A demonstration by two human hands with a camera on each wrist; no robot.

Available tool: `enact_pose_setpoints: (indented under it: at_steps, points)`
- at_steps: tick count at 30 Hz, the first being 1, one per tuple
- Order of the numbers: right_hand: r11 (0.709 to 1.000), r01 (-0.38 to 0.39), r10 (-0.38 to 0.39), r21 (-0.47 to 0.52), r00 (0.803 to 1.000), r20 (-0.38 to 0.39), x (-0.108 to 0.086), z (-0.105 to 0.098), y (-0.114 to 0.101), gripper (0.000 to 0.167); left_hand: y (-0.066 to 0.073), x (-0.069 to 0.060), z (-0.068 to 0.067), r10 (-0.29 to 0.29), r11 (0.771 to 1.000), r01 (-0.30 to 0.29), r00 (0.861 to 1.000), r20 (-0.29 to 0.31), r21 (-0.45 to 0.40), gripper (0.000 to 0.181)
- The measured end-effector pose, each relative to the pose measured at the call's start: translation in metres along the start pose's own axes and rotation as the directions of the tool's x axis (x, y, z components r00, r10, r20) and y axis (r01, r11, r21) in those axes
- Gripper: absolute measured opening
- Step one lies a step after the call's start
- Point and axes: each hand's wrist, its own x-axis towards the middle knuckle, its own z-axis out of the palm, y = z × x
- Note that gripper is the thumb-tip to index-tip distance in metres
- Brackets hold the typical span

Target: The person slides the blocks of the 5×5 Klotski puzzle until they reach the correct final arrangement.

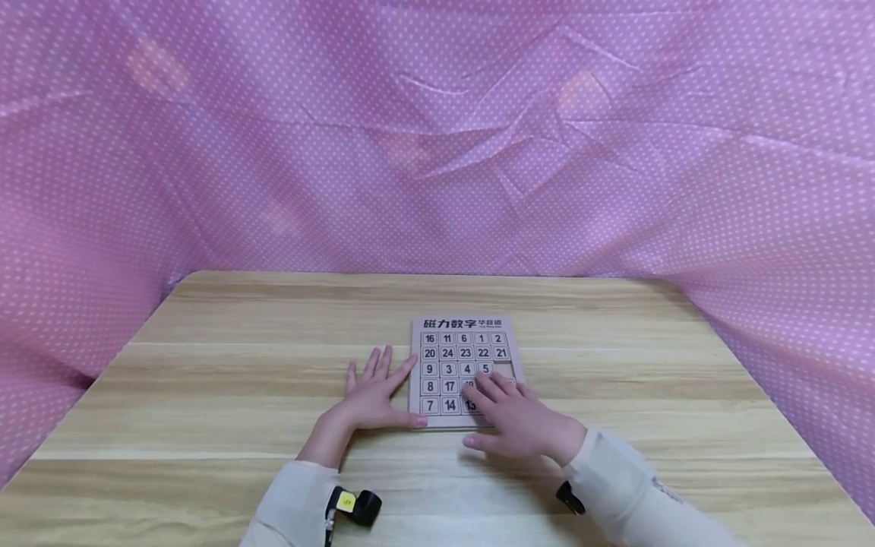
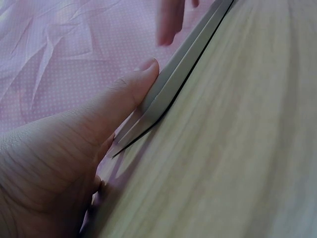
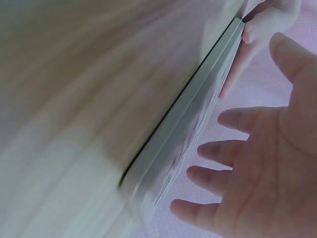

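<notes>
A sliding number puzzle point(image 1: 444, 422) lies flat on the table, its square tiles printed with black numbers. One vacant slot point(image 1: 503, 370) shows at its right side, below tile 21. My left hand point(image 1: 369, 401) spreads straight fingers at the puzzle's left side, the thumb resting on its lower left corner. That thumb point(image 2: 131, 87) also touches the board's edge in the left wrist view. Over the lower right tiles is my right hand point(image 1: 522, 422), palm down, hiding some numbers. In the right wrist view its fingers point(image 3: 218, 151) are extended and apart, gripping nothing.
The table point(image 1: 239, 365) has a light wood grain. Pink dotted cloth point(image 1: 383, 175) hangs behind and on both sides of it. A strapped black device point(image 1: 367, 507) sits at the left wrist, and another dark device point(image 1: 570, 497) at the right.
</notes>
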Motion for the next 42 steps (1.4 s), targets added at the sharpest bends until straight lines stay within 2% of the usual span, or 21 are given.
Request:
enact_pose_setpoints:
  at_steps: [7, 14, 34, 42]
  points:
    - [0.998, 0.017, -0.015, -0.055, 0.999, 0.038, 0.030, -0.001, -0.022, 0.075, 0.000, -0.001, -0.001, 0.003, 1.000, -0.003, 1.000, 0.003, 0.005, 0.102]
    - [0.996, 0.005, 0.000, -0.084, 0.998, 0.063, 0.046, 0.002, -0.028, 0.075, 0.001, -0.001, -0.002, 0.014, 1.000, -0.014, 1.000, 0.007, 0.017, 0.100]
    - [0.998, -0.008, 0.010, -0.060, 0.999, 0.035, 0.036, 0.006, -0.006, 0.080, 0.000, 0.000, -0.002, -0.005, 1.000, 0.005, 1.000, 0.015, 0.017, 0.104]
    - [0.999, 0.007, -0.007, -0.048, 1.000, 0.009, 0.032, 0.006, 0.000, 0.076, -0.001, 0.000, -0.001, -0.008, 1.000, 0.007, 1.000, 0.016, 0.023, 0.104]
